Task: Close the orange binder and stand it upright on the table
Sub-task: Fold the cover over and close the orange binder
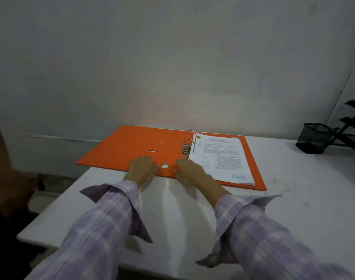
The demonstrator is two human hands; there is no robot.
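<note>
The orange binder (132, 148) lies open flat on the white table (294, 188), papers (221, 156) on its rings. Left hand (142, 166) and right hand (189, 171) rest released on its near edge. Closing hasn't begun; next, the left cover likely needs folding over.

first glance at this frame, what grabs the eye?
The orange binder lying open and flat on the white table, its left cover overhanging the table's left edge, with metal rings standing at the middle and a stack of printed pages on its right half. Next, both hands, left hand and right hand, resting open on the binder's near edge either side of the spine's round hole.
</note>
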